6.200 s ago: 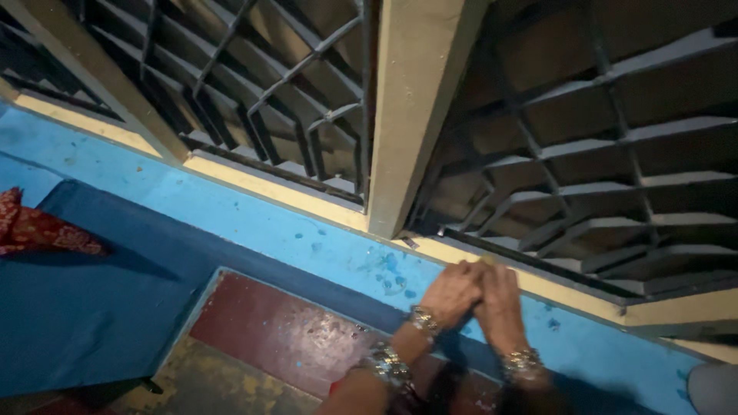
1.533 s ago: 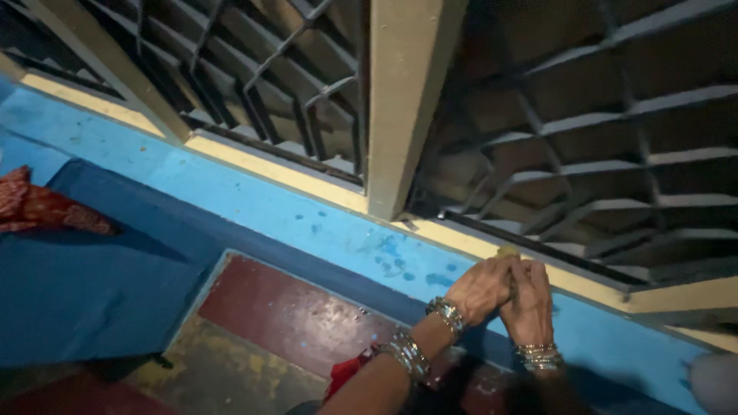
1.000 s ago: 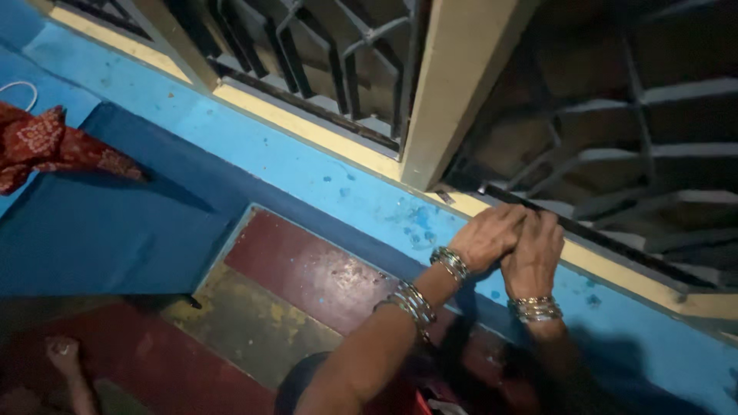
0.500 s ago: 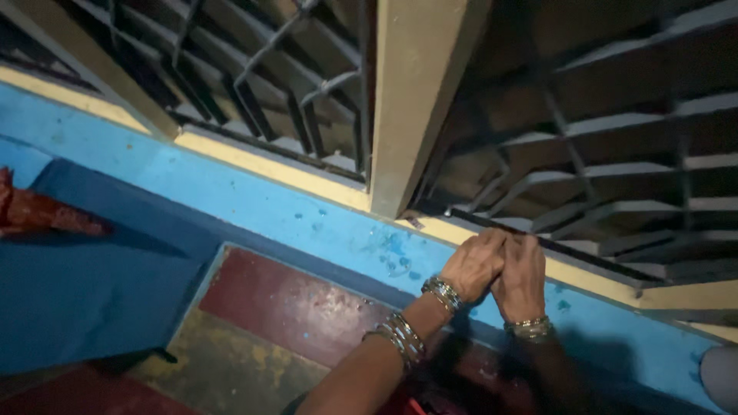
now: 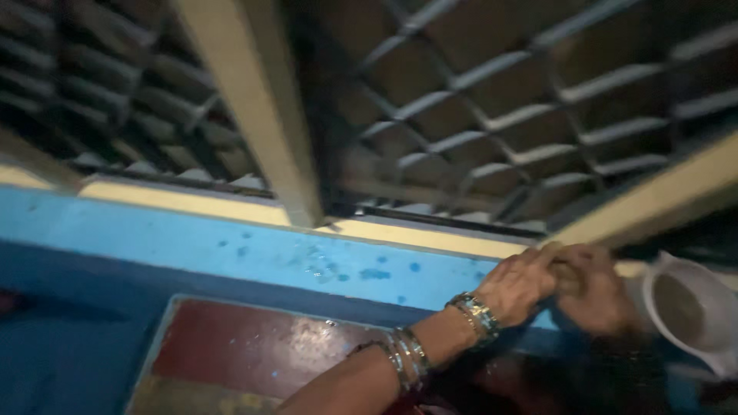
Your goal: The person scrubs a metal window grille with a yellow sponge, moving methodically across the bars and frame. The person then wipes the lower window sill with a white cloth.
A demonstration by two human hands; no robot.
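Hands on sill — pressing something small
left hand (image 5: 523,284) and right hand (image 5: 596,288) clasped together at sill (image 5: 415,237), contents hidden — progress unclear; white bowl (image 5: 688,311) beside

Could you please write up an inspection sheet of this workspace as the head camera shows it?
Surface: blue ledge with darker specks, cream sill above.
Job's things: something small pressed between both hands on the sill, too hidden to identify.
Clutter: white bowl at the right.
Hands: left hand and right hand together at the sill; bangles on the left wrist.
Cables: nothing seen.
Surroundings: window grille, cream post, red floor tile.
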